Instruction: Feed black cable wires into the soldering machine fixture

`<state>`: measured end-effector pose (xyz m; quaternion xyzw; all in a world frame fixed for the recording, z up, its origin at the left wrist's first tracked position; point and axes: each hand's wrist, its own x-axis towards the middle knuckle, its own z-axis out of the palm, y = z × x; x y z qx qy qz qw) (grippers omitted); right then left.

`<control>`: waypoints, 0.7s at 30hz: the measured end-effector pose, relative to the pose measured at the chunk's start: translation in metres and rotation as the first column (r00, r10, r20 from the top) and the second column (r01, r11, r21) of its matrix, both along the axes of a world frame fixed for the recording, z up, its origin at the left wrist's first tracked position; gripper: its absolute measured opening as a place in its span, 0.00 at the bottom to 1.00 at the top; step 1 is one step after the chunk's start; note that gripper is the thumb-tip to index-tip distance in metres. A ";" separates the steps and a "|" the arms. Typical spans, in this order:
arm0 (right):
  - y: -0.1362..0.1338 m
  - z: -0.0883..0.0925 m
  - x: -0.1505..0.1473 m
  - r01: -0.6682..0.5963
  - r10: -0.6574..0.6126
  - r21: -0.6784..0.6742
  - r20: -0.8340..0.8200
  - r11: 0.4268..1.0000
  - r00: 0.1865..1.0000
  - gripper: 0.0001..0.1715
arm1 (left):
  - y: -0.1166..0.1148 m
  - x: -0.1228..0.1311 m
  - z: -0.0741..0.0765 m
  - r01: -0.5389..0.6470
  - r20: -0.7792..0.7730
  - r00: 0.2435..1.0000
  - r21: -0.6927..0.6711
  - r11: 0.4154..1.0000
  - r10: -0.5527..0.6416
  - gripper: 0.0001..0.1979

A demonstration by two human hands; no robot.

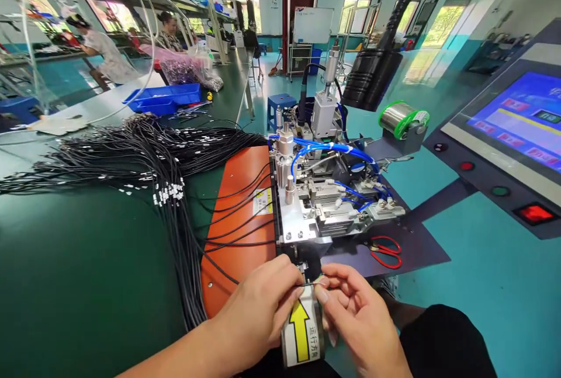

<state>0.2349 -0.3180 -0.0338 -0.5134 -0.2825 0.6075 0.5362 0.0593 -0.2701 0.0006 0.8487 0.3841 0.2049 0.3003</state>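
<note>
Left hand (272,291): fingers curled, pinching black cable (309,284). Right hand (357,314): thumb and forefinger pinched on cable's thin end, other fingers loosely bent. Cable spans hands, 12 o'clock of arrow label (302,334); machine (335,217) at 1 o'clock. Apparent step: working cable end. Next move likely calls for steady two-handed grip.
</note>
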 end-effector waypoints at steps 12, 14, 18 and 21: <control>-0.007 -0.003 0.000 0.007 -0.012 0.037 0.143 0.999 0.990 0.24 | -0.006 -0.001 -0.020 -0.075 0.139 0.988 0.001 0.997 0.074 0.11; -0.009 -0.004 0.001 0.020 -0.027 0.041 0.178 0.999 0.984 0.23 | -0.006 -0.001 -0.021 -0.096 0.156 0.983 -0.016 0.995 0.097 0.11; -0.013 -0.007 0.001 -0.014 -0.006 0.064 0.309 0.998 0.951 0.22 | -0.006 -0.001 -0.021 -0.104 0.144 0.984 -0.033 0.994 0.108 0.13; -0.014 -0.008 0.002 -0.068 0.026 0.086 0.420 0.994 0.907 0.21 | -0.007 -0.001 -0.021 -0.098 0.138 0.985 -0.032 0.995 0.101 0.14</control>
